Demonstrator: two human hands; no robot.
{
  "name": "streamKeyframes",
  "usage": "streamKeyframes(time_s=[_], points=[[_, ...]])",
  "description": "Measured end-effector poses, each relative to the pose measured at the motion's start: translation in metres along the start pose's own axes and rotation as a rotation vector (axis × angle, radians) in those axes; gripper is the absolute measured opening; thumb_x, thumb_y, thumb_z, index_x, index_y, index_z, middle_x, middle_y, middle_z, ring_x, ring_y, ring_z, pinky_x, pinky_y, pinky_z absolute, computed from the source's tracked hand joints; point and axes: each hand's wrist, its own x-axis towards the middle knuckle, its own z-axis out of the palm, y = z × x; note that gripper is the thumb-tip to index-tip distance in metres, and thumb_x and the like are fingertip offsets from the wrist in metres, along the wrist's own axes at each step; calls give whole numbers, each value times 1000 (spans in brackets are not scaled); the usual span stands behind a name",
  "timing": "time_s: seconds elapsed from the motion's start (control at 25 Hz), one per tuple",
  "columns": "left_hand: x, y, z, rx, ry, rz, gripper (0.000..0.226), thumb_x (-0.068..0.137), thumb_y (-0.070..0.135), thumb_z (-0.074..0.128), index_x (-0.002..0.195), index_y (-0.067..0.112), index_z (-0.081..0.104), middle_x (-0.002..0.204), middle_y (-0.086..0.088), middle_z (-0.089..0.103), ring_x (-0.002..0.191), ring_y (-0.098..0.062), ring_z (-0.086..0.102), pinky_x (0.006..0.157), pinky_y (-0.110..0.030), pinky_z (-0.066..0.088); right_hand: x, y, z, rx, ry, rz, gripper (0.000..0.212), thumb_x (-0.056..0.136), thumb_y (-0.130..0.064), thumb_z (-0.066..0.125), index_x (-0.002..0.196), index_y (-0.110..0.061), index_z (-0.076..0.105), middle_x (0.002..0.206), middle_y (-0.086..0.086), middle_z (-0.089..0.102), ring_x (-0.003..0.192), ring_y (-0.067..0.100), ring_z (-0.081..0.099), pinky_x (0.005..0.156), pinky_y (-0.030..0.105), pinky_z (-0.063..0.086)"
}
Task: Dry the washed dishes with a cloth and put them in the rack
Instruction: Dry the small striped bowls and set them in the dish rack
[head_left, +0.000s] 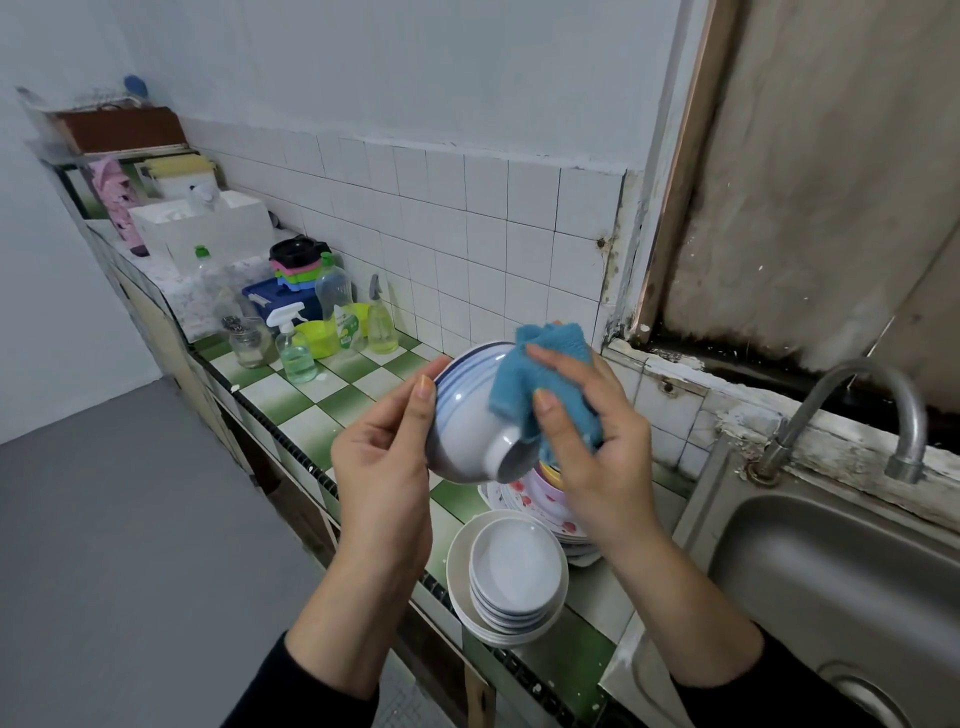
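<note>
Small kitchen corner here, white wall tiles and a green-and-white checkered surface (291, 400) running along the wall, with a steel sink (841, 587) and curved tap (883, 410) off to the right. The left hand (384, 457) is wrapped around the side of a white bowl with blue stripes (467, 410), thumb up on the rim, holding it tilted on its side above the surface so the foot ring points down toward the camera. The right hand (597, 441) is closed on a blue cloth (545, 384), pressing it against the outside of the bowl near the base, fingers bunched over the fabric. Right under the hands there's a stack of small white saucers (514, 571) sitting on a bigger white plate, and just behind it a pile of plates with red flower prints (540, 506) with something pink and yellow on top, mostly hidden by the bowl. Further down the surface are a few spray bottles and dish soap bottles (332, 296), a glass jar (252, 340), a lime green tub (319, 338) and a white box (202, 223). Both sleeves are dark.
</note>
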Motion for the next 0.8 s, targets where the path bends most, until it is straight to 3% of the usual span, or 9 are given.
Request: streamKeyframes(time_s=[0.12,0.2,0.32,0.4,0.52,0.64,0.8], points=[[3,0,2,-23,35,-37,17,91,14,55,95,16,71,93,4,75,91,-10,68,76,-24,57,18,2,-3,242,167,346,22,94,-13,57,94,-30,71,92,-12,73,87,2,65,71,16,50],[4,-5,4,7,70,-67,18,94,12,55,94,18,72,98,2,75,98,-13,67,84,-27,56,26,4,-3,147,172,367,23,94,-9,59,91,-27,72,86,-11,72,81,2,64,68,16,49],[7,-13,8,57,148,-142,17,95,12,57,92,17,73,101,-5,74,101,-21,67,92,-34,53,19,9,3,-83,78,184,12,86,-22,65,96,-24,72,106,-2,69,95,0,63,81,16,47],[14,-14,7,31,202,-228,16,96,8,56,95,11,72,91,-5,74,85,-18,69,81,-29,57,8,15,11,-313,3,-21,22,84,-30,63,101,-22,74,128,3,61,114,7,59,96,25,47],[32,-10,2,-32,239,-332,16,97,9,54,98,6,70,88,-7,73,69,-15,68,69,-28,58,-5,24,23,-505,-69,-381,23,85,-21,65,103,-13,75,143,13,47,135,26,45,110,40,40],[48,-5,-2,-51,239,-354,16,98,14,54,97,12,70,104,-10,71,79,-19,68,78,-36,58,-18,43,31,-535,-87,-567,24,83,-10,69,107,-10,73,143,19,43,138,35,38,112,44,36],[56,-3,-6,-70,222,-359,16,97,21,56,100,16,70,117,-10,69,109,-26,65,98,-48,51,-26,60,37,-398,4,-514,29,85,-10,68,114,-13,65,145,19,34,140,39,33,112,53,34]])
